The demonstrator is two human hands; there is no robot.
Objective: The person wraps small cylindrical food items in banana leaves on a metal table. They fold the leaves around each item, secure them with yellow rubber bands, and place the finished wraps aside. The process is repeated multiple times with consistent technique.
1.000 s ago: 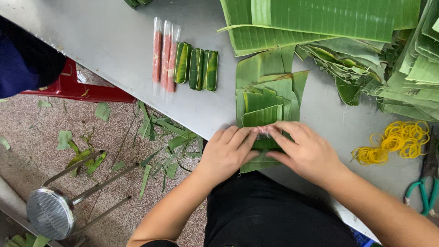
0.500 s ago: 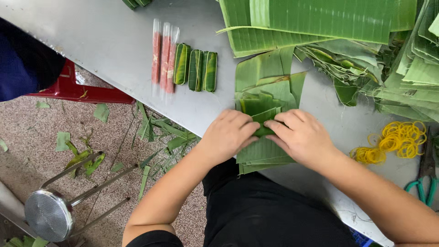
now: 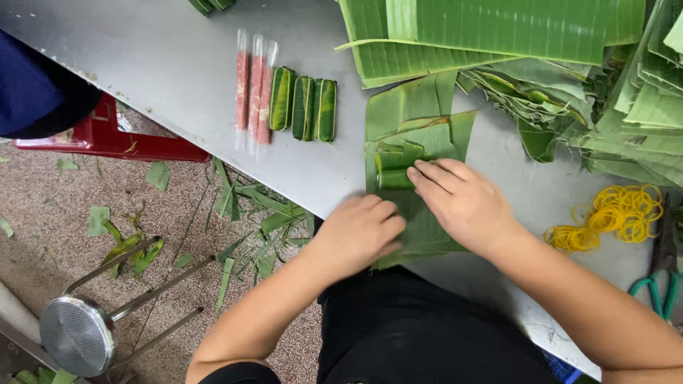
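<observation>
A half-rolled green leaf roll [image 3: 393,175] lies on a stack of banana leaf pieces [image 3: 420,121] on the grey metal table [image 3: 178,64]. My right hand [image 3: 466,203] presses its fingertips on the roll from the near side. My left hand [image 3: 359,235] is blurred, fingers curled, resting on the near part of the leaf at the table's edge. Three finished leaf-wrapped rolls [image 3: 304,108] lie side by side to the left. Next to them lie three pink sausage sticks in clear plastic [image 3: 255,92].
Large banana leaves [image 3: 498,32] and folded leaf scraps [image 3: 626,121] pile up at the far right. Yellow rubber bands [image 3: 612,217] and green-handled scissors [image 3: 660,284] lie at the right. Leaf trimmings [image 3: 249,213], a metal stool [image 3: 78,334] and a red plastic stool [image 3: 107,139] are on the floor.
The leaf roll has moved away from me across the leaf. My right hand followed it forward; my left hand has drawn back toward the near edge.
</observation>
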